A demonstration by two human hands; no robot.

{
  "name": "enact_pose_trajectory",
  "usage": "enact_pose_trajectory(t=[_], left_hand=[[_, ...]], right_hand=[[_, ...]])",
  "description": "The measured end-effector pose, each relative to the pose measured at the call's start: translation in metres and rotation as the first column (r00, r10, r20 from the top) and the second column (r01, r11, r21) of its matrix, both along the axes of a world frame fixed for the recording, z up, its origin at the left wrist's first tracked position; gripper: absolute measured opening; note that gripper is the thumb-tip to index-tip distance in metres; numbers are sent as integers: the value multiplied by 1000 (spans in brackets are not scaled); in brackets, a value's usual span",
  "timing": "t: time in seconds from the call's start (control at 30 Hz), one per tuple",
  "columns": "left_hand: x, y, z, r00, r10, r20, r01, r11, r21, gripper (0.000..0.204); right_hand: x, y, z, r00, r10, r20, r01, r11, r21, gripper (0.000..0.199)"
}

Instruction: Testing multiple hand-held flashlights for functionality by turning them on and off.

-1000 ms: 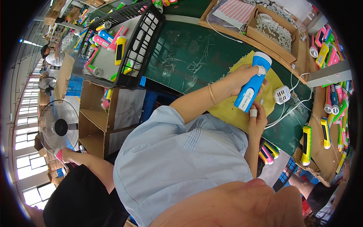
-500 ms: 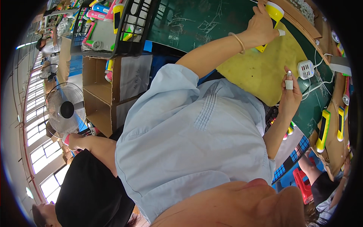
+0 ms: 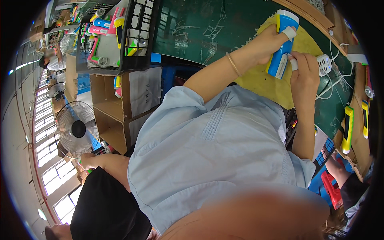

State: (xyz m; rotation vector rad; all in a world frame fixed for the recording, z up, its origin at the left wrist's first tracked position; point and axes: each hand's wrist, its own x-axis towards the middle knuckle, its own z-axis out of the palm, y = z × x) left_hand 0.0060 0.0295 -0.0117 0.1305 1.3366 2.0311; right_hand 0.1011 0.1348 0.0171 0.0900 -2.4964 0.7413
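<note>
While both hands work over the yellow mat [image 3: 276, 86], the containers sit well off to the left of the left hand [image 3: 269, 45]: a black plastic crate [image 3: 138, 44] on the green table [image 3: 200, 28] holds a loose jumble of pink, yellow, green and blue torch bodies, and below it an open cardboard box [image 3: 116, 114] stands with its compartments mostly bare, a few coloured pieces showing at its upper edge. Half a second earlier the left hand was reaching far forward to a yellow-topped item at the mat's far edge, and the right hand held only a small white piece; now the left hand has come back with a blue-and-white torch [image 3: 282, 44]. That hand is wrapped closed around the torch body, a taped finger across its upper part, the torch tilted over the mat. Just right of it, the right hand [image 3: 306, 72] is narrowly pinched, fingertips touching the torch's lower side. A white adapter [image 3: 323, 64] with cables lies just beyond the right hand.
</note>
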Motion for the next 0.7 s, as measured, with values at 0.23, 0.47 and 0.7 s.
enact_pose_trajectory(t=[0.23, 0.47, 0.7], left_hand=[[-4, -12, 16, 958, 18, -285, 78, 943, 322, 53], [3, -15, 15, 959, -153, 240, -52, 736, 675, 68], [12, -15, 19, 984, -16, 180, -130, 627, 768, 67]], right_hand=[[15, -4, 47, 807, 567, 166, -427, 754, -499, 20], [38, -19, 11, 776, 599, -198, -582, 801, 139, 28], [28, -43, 13, 987, -34, -156, -2, 974, -227, 46]])
